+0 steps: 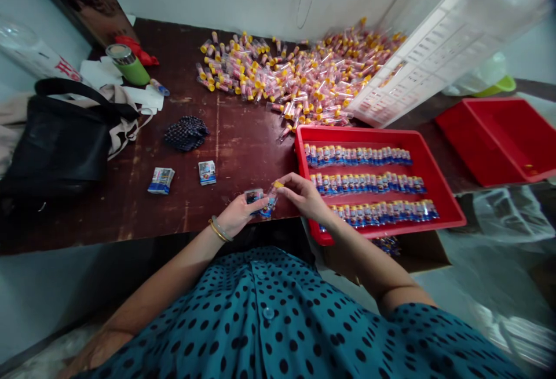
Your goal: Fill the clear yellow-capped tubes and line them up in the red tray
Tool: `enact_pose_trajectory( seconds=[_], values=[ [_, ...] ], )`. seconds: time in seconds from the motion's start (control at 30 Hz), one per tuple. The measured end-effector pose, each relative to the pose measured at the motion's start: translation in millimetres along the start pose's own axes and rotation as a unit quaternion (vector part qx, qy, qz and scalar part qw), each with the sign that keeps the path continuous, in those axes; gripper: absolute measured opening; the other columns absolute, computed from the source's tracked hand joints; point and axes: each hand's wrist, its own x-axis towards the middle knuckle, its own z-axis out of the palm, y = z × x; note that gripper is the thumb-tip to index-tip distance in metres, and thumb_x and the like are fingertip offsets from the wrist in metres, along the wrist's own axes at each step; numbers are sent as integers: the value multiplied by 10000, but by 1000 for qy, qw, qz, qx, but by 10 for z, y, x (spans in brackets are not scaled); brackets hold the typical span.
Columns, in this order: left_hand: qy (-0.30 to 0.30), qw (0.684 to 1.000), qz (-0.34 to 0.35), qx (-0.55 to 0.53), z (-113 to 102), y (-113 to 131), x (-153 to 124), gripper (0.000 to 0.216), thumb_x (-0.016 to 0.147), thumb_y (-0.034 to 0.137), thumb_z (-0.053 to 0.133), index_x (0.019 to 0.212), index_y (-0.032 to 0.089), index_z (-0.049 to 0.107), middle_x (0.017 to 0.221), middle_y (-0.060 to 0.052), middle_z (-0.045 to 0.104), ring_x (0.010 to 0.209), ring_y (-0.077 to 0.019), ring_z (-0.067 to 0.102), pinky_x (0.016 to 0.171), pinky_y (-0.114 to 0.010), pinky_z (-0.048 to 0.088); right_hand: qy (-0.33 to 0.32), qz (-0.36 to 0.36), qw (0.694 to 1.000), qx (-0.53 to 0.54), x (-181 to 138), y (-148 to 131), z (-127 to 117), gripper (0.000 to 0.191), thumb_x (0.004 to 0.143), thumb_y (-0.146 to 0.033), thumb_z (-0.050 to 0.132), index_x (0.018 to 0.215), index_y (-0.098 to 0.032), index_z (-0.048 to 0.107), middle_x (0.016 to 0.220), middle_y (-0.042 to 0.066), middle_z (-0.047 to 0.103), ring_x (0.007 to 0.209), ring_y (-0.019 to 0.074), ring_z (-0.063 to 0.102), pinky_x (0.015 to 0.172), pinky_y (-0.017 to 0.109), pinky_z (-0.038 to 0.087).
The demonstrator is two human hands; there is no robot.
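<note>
My left hand (pixel 237 214) is closed on a small stack of printed cards (pixel 253 195) at the table's front edge. Pinched in the fingertips of my right hand (pixel 305 195) is a small clear tube with a yellow cap (pixel 278 185), held right against the cards. A blue printed piece (pixel 267 210) shows below the tube, partly covered by my fingers. Two more card stacks lie to the left, one card stack (pixel 207 172) nearer and another card stack (pixel 161 181) farther off. Beside my right hand, a red tray (pixel 373 135) holds three rows of blue-labelled tubes (pixel 369 183).
A large heap of yellow-capped tubes (pixel 304 77) covers the back of the table (pixel 182 217). Behind the tray leans a white plastic basket (pixel 417 66). A red bin (pixel 482 141) stands right. On the left are a black bag (pixel 61 141), a green flask (pixel 130 66) and dark dotted cloth (pixel 186 133).
</note>
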Motion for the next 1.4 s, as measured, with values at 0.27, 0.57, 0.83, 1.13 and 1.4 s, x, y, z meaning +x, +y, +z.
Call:
enact_pose_trajectory(
  seconds=[0.27, 0.57, 0.83, 1.13, 1.4],
  values=[
    [22, 999, 40, 21, 139, -16, -3, 329, 654, 348, 846, 879, 138, 731, 867, -41, 727, 828, -168, 635, 815, -302, 489, 79, -7, 996, 29, -215, 59, 211, 236, 823, -381, 710, 986, -217, 659, 951, 26, 728, 919, 186, 688, 858, 327, 556],
    [29, 997, 53, 48, 225, -24, 26, 307, 666, 343, 841, 865, 136, 732, 862, -37, 719, 819, -155, 627, 826, -285, 481, 88, 2, 996, 32, -225, 106, 137, 226, 807, -375, 725, 952, -205, 686, 957, 27, 720, 903, 181, 676, 857, 315, 542],
    [8, 998, 10, 55, 229, 45, 105, 474, 785, 443, 721, 1157, 157, 660, 942, -76, 688, 742, -167, 619, 610, -276, 501, 262, -55, 962, -51, 94, 60, -1128, 337, 906, -409, 560, 1179, -220, 507, 934, 28, 668, 804, 151, 639, 763, 301, 528],
    [24, 999, -4, 29, 60, 2, 143, 359, 758, 464, 728, 925, 146, 717, 767, -47, 653, 681, -165, 604, 537, -255, 485, 270, 129, 829, -472, 588, 199, -2391, 486, 838, -265, 620, 1279, -83, 525, 817, 96, 695, 746, 228, 651, 755, 335, 491],
    [47, 998, -3, 38, -144, -16, 289, 460, 671, 487, 783, 936, 121, 698, 765, -77, 692, 628, -206, 659, 431, -259, 472, 40, -2, 810, -585, 1828, 42, -1265, 236, 860, -125, 554, 1056, -196, 665, 1138, 83, 681, 1114, 190, 594, 972, 288, 430]
  ],
)
